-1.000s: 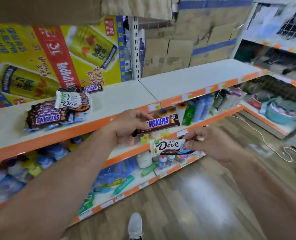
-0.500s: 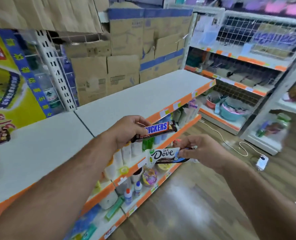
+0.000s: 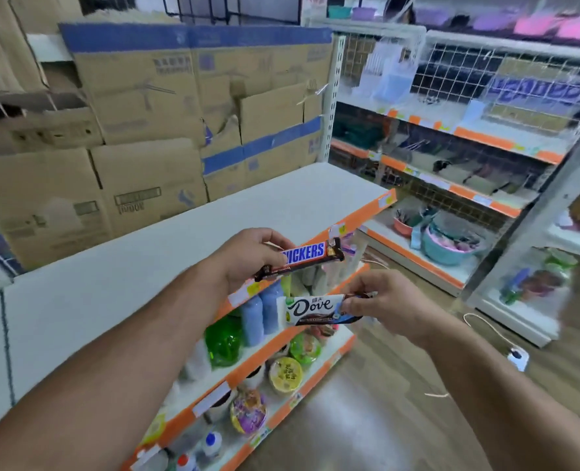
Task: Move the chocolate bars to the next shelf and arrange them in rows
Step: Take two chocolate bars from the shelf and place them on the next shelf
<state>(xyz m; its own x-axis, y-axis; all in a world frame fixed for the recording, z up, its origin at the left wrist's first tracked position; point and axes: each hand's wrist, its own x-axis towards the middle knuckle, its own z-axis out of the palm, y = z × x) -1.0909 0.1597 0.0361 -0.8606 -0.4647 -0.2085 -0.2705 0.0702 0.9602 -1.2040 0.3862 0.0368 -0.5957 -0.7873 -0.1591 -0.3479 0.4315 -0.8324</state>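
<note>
- Left hand (image 3: 247, 256) grips a brown Snickers bar (image 3: 302, 258) with blue lettering, jutting rightward from the fingers.
- Right hand (image 3: 387, 300) pinches a white-and-brown Dove bar (image 3: 315, 309), extending left, just below the Snickers.

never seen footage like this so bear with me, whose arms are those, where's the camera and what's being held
No machine here: a person works with bare hands. The camera sits on their head and looks forward and down, so the two arms reaching in are their own. The left hand grips a Snickers bar. The right hand pinches a Dove bar by its end. Both bars are held in the air near the front edge of a white shelf top. Cardboard boxes stand behind it, and lower shelves hold bottles and tubs.
</note>
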